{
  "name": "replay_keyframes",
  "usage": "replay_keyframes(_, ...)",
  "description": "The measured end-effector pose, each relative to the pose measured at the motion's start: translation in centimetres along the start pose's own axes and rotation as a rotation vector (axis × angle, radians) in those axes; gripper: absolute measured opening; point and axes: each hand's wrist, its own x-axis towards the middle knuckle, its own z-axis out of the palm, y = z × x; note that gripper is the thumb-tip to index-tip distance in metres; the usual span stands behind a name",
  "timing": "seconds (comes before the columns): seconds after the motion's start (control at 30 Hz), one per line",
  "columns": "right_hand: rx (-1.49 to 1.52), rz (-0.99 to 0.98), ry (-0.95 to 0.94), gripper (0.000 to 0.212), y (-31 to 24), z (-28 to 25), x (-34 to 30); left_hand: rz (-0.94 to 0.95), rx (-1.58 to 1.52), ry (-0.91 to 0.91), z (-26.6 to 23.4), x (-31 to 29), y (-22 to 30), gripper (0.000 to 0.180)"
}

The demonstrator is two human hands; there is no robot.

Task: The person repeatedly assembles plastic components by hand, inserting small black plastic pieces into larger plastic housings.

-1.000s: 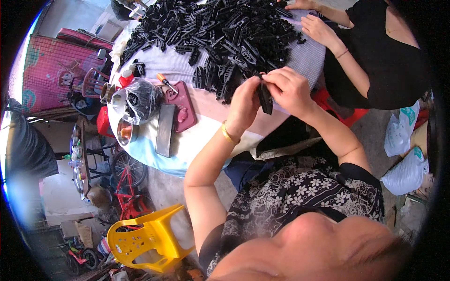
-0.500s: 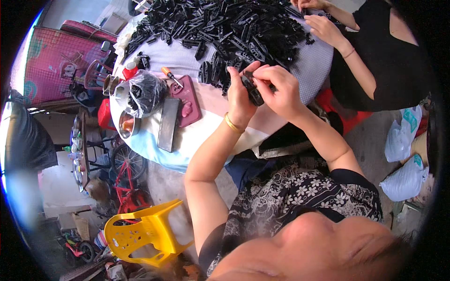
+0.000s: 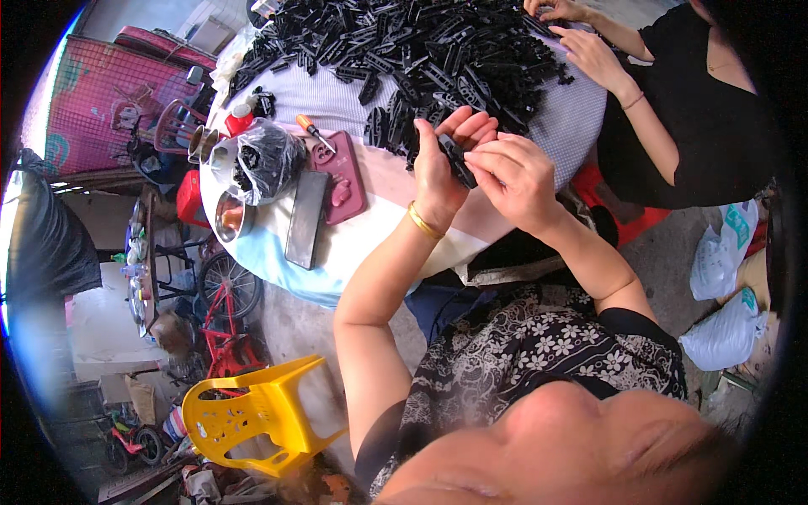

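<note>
A small black plastic part (image 3: 457, 162) lies across the palm and fingers of my left hand (image 3: 438, 172), which holds it above the near edge of the table. My right hand (image 3: 515, 178) is beside it, thumb and fingertips pinched together at the part's right side. Whether those fingertips hold a smaller piece is too small to tell. Just beyond my hands spreads a large heap of similar black plastic parts (image 3: 396, 50) on the cloth-covered table (image 3: 387, 244).
Left of my hands lie a dark red tray (image 3: 343, 181), an orange-handled screwdriver (image 3: 313, 130), a black oblong case (image 3: 307, 220), a plastic bag of black pieces (image 3: 265, 160) and a metal bowl (image 3: 233, 217). Across the table, a co-worker's hands (image 3: 581, 50) touch the heap. A yellow chair (image 3: 278, 412) stands lower left.
My left fingers have opened out more, showing the palm around the black part. My right hand has turned and shifted slightly right and down. The whole view has moved a little.
</note>
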Motion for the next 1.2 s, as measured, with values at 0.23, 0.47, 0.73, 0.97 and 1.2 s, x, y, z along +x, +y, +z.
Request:
replay_keyframes(0.23,0.024,0.041,0.0,0.011,0.2,0.1,-0.3,-0.038,0.017,0.01,0.0,0.0,0.1,0.071)
replay_keyframes(0.47,-0.009,0.035,-0.034,0.01,-0.1,0.5,-0.7,0.083,0.087,0.07,0.5,-0.3,-0.3,0.069)
replay_keyframes(0.73,0.024,0.055,-0.079,0.015,-0.9,0.3,-0.5,0.229,0.156,0.019,0.4,-0.7,-0.2,0.062)
replay_keyframes(0.97,0.031,0.027,-0.038,0.019,0.7,-0.8,-0.3,0.245,0.467,-0.191,0.5,-0.4,0.6,0.04)
replay_keyframes(1.2,-0.004,-0.047,-0.119,0.022,3.3,-3.6,-0.3,0.0,0.736,-0.197,0.0,-0.2,1.5,0.038)
